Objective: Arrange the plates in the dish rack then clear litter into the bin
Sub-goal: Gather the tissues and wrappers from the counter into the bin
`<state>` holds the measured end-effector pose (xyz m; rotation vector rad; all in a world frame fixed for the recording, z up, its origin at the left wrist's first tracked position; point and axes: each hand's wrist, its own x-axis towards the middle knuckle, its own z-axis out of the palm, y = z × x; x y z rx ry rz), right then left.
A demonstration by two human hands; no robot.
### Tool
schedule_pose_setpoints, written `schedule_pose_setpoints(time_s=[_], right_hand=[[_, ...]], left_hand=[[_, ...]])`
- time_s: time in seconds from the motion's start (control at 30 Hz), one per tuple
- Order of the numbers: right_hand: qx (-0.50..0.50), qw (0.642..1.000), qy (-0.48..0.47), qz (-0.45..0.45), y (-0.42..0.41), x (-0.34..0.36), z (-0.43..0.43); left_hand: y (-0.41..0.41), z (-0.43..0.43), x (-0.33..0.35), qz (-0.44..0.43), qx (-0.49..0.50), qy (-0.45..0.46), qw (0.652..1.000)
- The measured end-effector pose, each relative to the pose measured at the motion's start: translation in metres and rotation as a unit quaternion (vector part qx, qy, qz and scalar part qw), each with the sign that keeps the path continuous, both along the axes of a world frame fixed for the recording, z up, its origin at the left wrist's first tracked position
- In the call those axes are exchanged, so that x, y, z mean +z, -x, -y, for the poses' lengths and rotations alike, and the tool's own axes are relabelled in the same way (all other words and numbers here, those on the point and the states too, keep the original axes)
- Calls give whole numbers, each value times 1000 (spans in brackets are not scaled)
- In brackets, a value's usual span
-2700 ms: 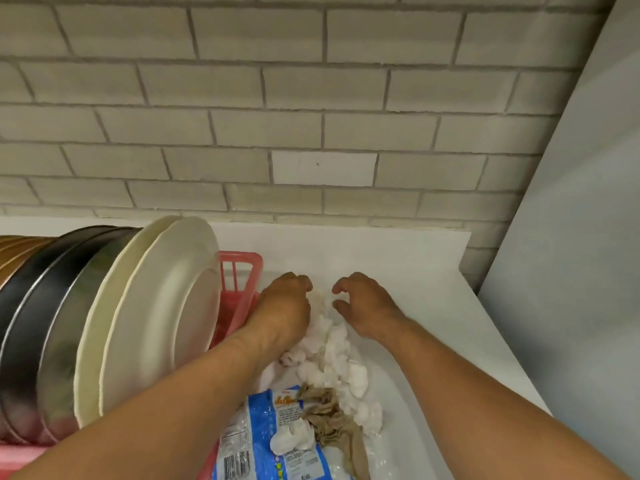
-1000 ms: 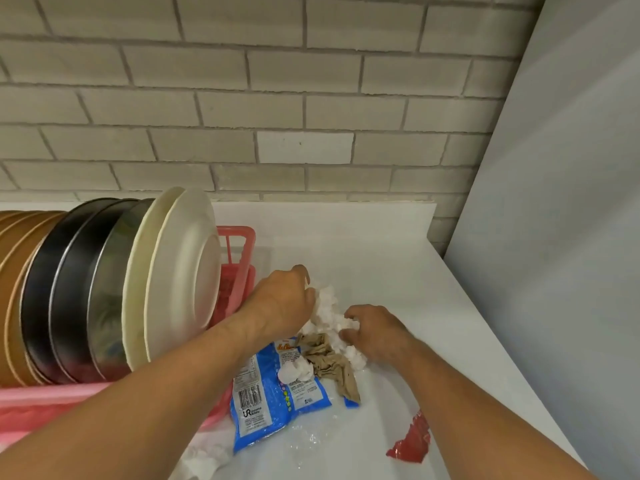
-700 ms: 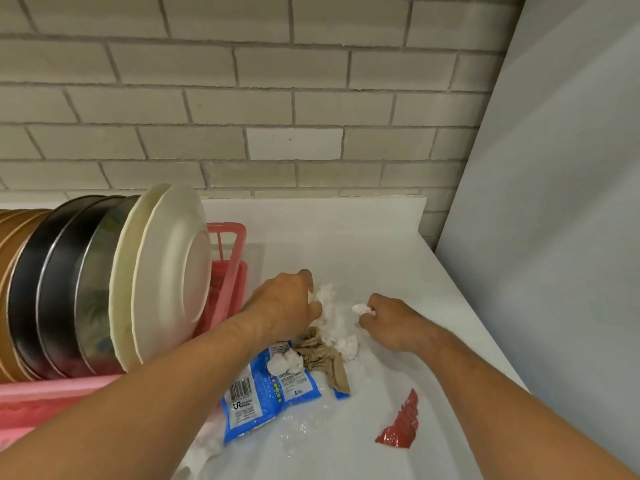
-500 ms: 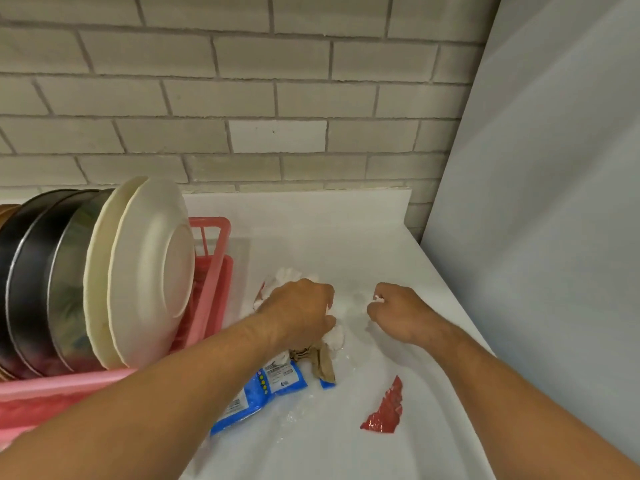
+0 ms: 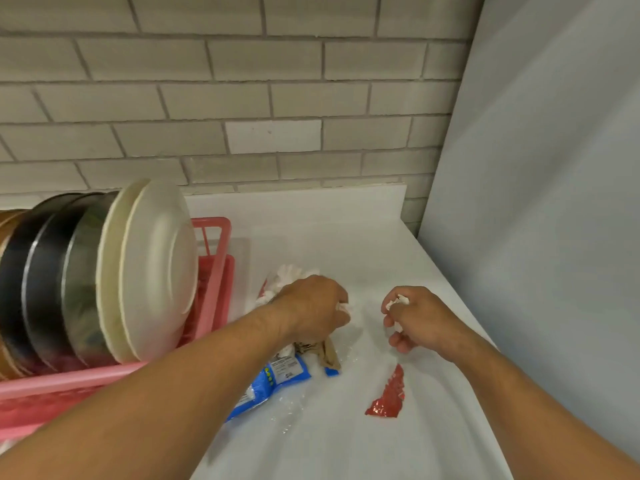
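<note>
The plates (image 5: pixel 149 271) stood on edge in the pink dish rack (image 5: pixel 212 251) at the left, so the step in hand looked to be gathering litter on the white counter (image 5: pixel 346 233). The left hand (image 5: pixel 311 311) was curled down over a bunch of white tissue wads (image 5: pixel 289 275) just right of the rack, while the right hand (image 5: pixel 420 318), a little apart from it, pinched a small white scrap (image 5: pixel 398 301) between thumb and forefinger with the other fingers loosely bent. To do this well, the loose bits were probably best swept into one heap on the blue packet (image 5: pixel 277 375), which lay partly under the left forearm beside a crumpled brown paper (image 5: pixel 327 353), so that the packet could serve as a scoop. The red wrapper scrap (image 5: pixel 388 398) nearer the viewer, well apart from the heap, would be easy to forget, and light tissue could spill from an overfull grip. No bin was in view. The blue packet carried a white label panel with small dark print and a few yellow dots, but the print was too small and blurred to read; no brand could be made out.
</note>
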<state>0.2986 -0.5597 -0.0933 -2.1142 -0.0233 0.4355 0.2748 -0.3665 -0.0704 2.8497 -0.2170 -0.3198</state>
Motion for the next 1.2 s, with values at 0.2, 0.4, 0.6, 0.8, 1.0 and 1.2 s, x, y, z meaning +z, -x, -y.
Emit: schedule_pose_setpoints(time_s=[0.2,0.4,0.6,0.8,1.0,1.2], right_hand=[[-5,999,-1,37,30,5,-37],[-8,998,-1,60,94,16,-95],[-12,990,74,118,174,10,-167],[-17,993,67,96,252,14,-220],[0,996,68,54,310,21,-232],[70,991,118,-3,360,-17,-215]], left_hand=[[40,-26,27,44,-47,11,998],[101,-73,37,77,-65,55,993],[174,-150,32,99,-66,134,984],[246,-216,24,114,-51,212,969],[296,-233,5,152,8,184,971],[346,-220,-38,128,-8,184,975]])
